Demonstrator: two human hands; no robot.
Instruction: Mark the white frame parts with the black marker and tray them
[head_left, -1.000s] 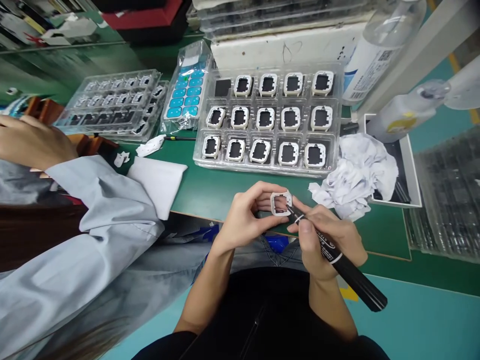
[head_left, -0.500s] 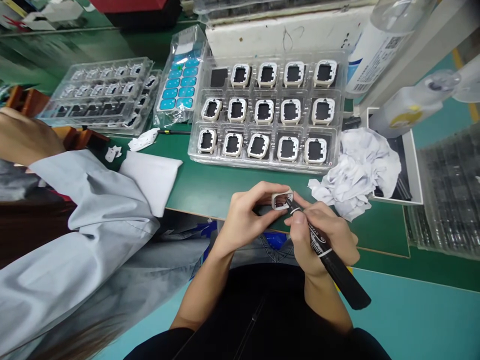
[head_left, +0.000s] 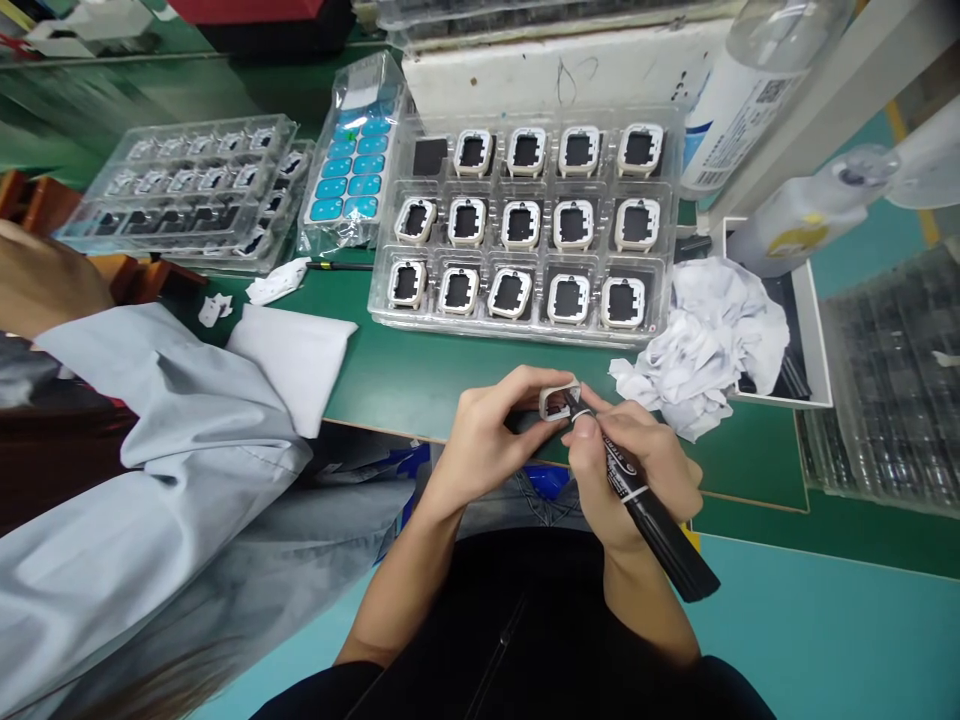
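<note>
Near the table's front edge, my left hand [head_left: 491, 430] grips a small white watch-case frame [head_left: 550, 403] between thumb and fingers. My right hand [head_left: 634, 465] is closed around a black marker pen [head_left: 664, 540], its tip down inside the frame's opening. Whether the tip touches the inner wall I cannot tell. Beyond my hands lies a clear plastic tray [head_left: 525, 333] with rows of similar white frames, such as one at its near right corner [head_left: 623, 302]. The tray's back left pocket holds only a dark pad [head_left: 430, 157].
Crumpled white paper [head_left: 694, 340] lies right of the tray, partly over a white box [head_left: 821, 350]. Two bottles, one large [head_left: 750, 95] and one squeeze bottle [head_left: 817, 215], stand behind. At left are a co-worker's sleeve [head_left: 187, 390], a folded white cloth [head_left: 292, 360], blue-labelled pack [head_left: 349, 170] and stacked trays [head_left: 180, 190].
The marker pen and my right hand have shifted slightly left, with the pen's rear end a little higher. The whole view has drifted slightly. Both hands keep their hold.
</note>
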